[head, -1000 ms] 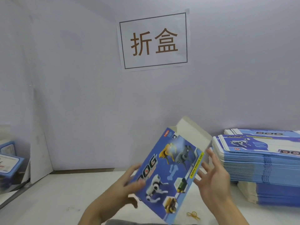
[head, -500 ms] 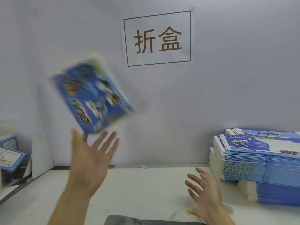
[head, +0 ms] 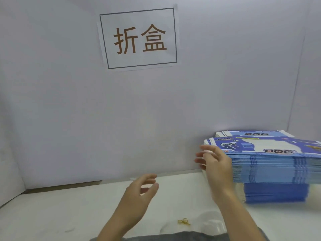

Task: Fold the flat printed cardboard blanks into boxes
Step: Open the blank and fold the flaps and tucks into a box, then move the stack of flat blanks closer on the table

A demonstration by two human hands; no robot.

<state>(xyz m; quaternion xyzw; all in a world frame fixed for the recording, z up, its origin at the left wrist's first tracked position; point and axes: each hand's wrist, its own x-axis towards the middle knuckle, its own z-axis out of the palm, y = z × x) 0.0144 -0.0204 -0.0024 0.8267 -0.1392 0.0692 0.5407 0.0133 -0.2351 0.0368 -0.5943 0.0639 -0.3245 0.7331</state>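
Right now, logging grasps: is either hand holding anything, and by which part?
Nothing is held. The left hand hangs empty over the white table; the right hand reaches open-fingered beside the stack of flat blue printed cardboard blanks.

Folded box gone from view — right hand (head: 216,166) now at blank stack (head: 271,164).

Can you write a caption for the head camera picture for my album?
Two empty hands, right hand reaching for the stack of blue box blanks, left hand over the table.
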